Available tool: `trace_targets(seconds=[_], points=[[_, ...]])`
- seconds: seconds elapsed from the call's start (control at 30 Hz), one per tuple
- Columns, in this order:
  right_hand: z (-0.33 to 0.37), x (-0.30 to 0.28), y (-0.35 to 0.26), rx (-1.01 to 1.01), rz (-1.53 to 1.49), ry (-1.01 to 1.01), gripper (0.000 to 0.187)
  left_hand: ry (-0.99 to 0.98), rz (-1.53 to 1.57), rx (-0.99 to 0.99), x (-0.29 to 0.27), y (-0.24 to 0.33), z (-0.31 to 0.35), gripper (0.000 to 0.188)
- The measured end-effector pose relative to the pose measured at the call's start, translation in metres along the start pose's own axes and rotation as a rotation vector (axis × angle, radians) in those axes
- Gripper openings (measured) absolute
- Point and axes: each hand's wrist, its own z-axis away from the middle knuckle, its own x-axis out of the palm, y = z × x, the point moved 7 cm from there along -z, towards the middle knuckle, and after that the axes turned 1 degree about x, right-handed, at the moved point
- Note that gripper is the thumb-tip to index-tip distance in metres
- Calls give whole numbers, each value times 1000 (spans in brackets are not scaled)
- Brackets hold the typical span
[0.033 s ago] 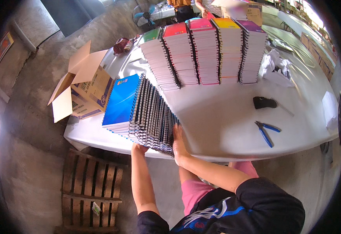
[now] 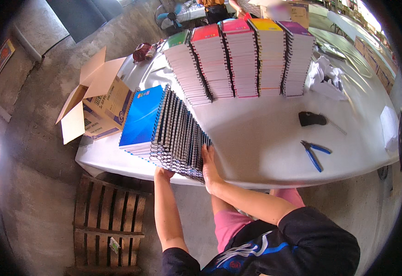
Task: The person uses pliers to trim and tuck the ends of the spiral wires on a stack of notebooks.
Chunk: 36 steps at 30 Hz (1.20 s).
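A tall stack of blue-covered spiral notebooks [image 2: 142, 120] leans at the near left edge of the table, its black coil bindings facing right. My left hand [image 2: 165, 173] is at the bottom near side of the stack, with its fingers hidden by the notebooks. Against the coil side, low down, my right hand [image 2: 210, 168] presses with its fingers along the bindings. Between them the two hands hold the stack. Left of it stands an open cardboard box [image 2: 106, 108] with its flaps up.
Several notebook piles [image 2: 210, 64] with green, red, pink, yellow and purple covers line the table's far side. Blue-handled cutters [image 2: 315, 154], a black object with a wire coil [image 2: 312, 119] and crumpled paper [image 2: 325, 79] lie right. A wooden pallet [image 2: 109, 225] is on the floor. A person [image 2: 214, 11] stands beyond.
The blue notebook stack and my right hand have shifted very slightly left. At the far side, the other person's hand has moved a little. My hold looks the same.
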Motion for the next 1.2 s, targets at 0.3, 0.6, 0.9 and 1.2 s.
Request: trace_targets(seconds=[0.3, 0.6, 0.9, 1.2], points=[[20, 8, -21, 64, 84, -13, 107, -259, -62, 58, -31, -9, -63, 37], [32, -5, 0, -43, -65, -18, 100, -378, -263, 189, -26, -7, -64, 41], [59, -18, -8, -67, -411, -12, 71, -454, -423, 290, -26, -19, -54, 46], [81, -78, -20, -49, -205, -92, 48, -547, -571, 353, -31, -27, -52, 50]])
